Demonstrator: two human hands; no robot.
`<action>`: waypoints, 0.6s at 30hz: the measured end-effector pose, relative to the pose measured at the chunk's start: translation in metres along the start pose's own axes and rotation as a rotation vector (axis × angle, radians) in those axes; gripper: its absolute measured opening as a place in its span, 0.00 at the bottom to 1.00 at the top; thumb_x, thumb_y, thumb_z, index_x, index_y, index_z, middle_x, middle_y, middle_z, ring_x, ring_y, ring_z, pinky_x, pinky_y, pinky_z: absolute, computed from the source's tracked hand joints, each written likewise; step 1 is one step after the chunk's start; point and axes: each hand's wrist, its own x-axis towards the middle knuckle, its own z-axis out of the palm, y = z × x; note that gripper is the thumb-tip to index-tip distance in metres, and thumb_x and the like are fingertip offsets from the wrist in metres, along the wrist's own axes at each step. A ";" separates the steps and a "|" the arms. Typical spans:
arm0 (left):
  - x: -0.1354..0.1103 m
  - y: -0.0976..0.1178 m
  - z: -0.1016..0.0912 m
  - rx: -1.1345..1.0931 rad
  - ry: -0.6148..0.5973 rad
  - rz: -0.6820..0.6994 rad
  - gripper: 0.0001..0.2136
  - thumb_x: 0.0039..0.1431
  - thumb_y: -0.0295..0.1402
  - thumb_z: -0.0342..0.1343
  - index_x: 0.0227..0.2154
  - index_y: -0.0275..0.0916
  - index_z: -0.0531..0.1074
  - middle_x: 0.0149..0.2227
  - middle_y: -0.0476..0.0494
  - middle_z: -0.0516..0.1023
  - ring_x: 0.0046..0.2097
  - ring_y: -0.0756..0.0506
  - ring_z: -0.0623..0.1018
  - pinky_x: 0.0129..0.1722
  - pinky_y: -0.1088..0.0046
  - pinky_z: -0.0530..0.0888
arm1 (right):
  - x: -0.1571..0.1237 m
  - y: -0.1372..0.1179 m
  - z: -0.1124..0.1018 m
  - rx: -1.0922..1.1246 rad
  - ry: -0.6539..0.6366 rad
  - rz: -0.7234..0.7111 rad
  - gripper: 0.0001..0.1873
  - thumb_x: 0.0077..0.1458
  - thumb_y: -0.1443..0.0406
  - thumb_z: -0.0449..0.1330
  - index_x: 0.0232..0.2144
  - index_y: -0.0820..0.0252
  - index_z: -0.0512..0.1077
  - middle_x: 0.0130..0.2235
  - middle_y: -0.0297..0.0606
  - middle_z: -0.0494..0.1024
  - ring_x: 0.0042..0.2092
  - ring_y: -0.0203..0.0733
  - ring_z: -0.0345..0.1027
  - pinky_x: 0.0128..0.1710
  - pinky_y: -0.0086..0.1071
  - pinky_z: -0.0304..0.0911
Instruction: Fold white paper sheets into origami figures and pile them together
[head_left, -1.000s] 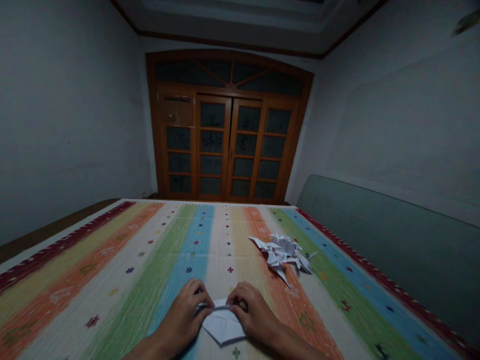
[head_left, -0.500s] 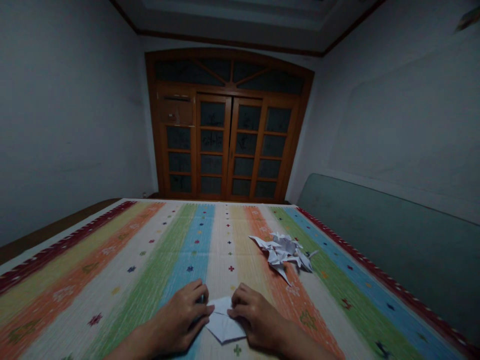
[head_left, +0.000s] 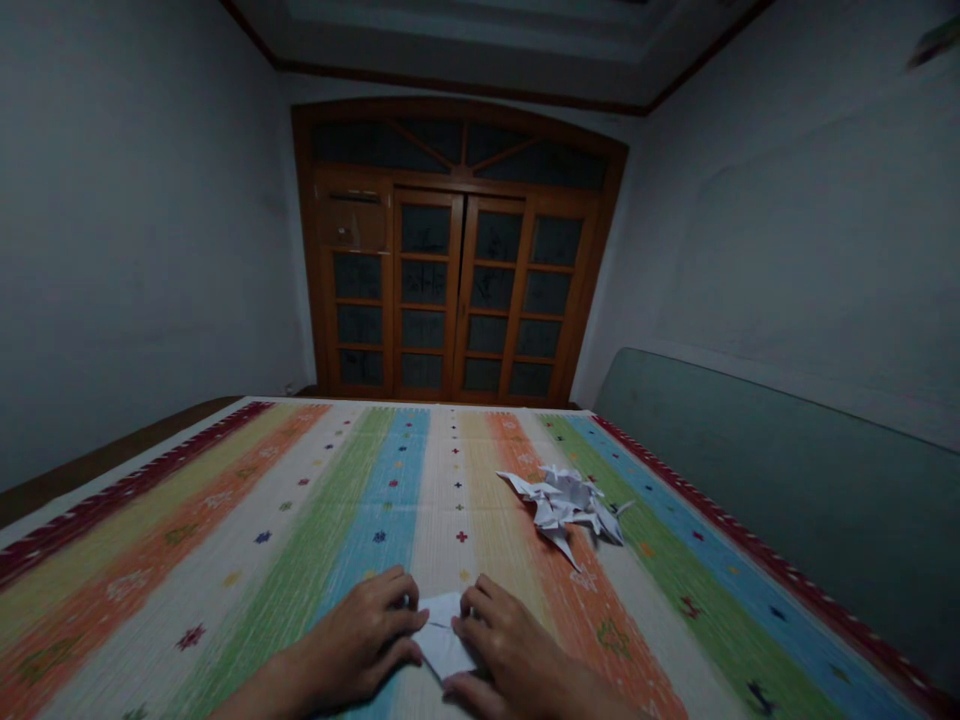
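A small folded sheet of white paper (head_left: 444, 645) lies on the striped tablecloth (head_left: 300, 580), close to the near edge of the view. From the left, my left hand (head_left: 379, 635) pinches its edge with curled fingers. My right hand (head_left: 504, 640) grips the opposite side, its fingers bent over the top edge and its thumb at the lower corner. A crease crosses the upper part of the paper. Parts of both side edges are hidden under my fingers.
A pile of folded white paper pieces (head_left: 566, 505) with pointed tips rests on the cloth to the right, beyond my right hand. A pale green panel (head_left: 787, 480) runs along the right side of the table. Wooden glazed doors (head_left: 461, 290) stand at the far wall.
My right thumb has moved down and left onto the paper's lower corner, covering more of it. My left hand has shifted only slightly. The pile of folded paper has not moved.
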 end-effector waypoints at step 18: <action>-0.001 0.007 0.017 0.132 -0.020 -0.069 0.08 0.70 0.34 0.56 0.40 0.39 0.79 0.38 0.39 0.77 0.39 0.42 0.77 0.37 0.69 0.70 | 0.001 0.004 0.011 0.062 0.165 -0.022 0.08 0.56 0.72 0.60 0.36 0.58 0.78 0.35 0.43 0.79 0.37 0.46 0.72 0.34 0.34 0.64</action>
